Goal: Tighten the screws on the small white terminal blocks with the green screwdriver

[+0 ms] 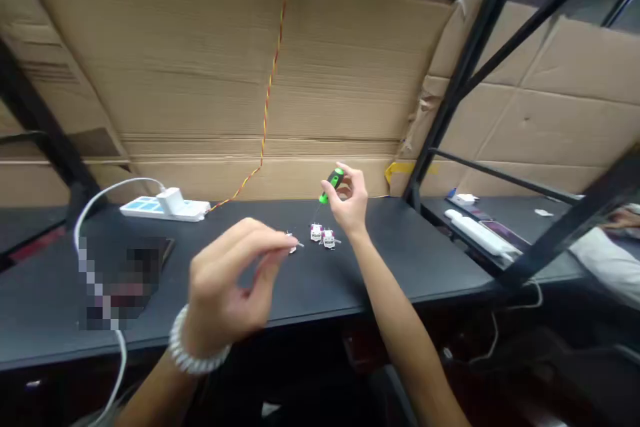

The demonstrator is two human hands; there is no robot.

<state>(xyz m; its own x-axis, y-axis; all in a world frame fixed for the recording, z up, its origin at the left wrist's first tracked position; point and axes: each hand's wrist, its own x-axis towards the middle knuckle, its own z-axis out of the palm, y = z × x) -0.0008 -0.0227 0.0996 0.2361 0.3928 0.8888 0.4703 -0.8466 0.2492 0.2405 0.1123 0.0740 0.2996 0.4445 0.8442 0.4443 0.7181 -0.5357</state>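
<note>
My right hand (347, 200) is raised above the black table and holds a green-and-black screwdriver (332, 185) in its fingertips, with the thin shaft pointing down towards the parts. Three small white-and-pink components with metal pins lie close together on the table. Two of them (316, 232) stand side by side just below the screwdriver tip, apart from it. My left hand (233, 280), with a white beaded bracelet, reaches in from the near side. Its fingertips pinch towards the third component (291, 244), and I cannot tell whether they hold it.
A white-and-blue power strip (165, 208) with a white charger lies at the table's back edge, its white cable running off the near left. A pixelated object (123, 283) lies on the table. Cardboard (200, 67) and black frame bars stand behind. A person's sleeve (607, 260) shows at right.
</note>
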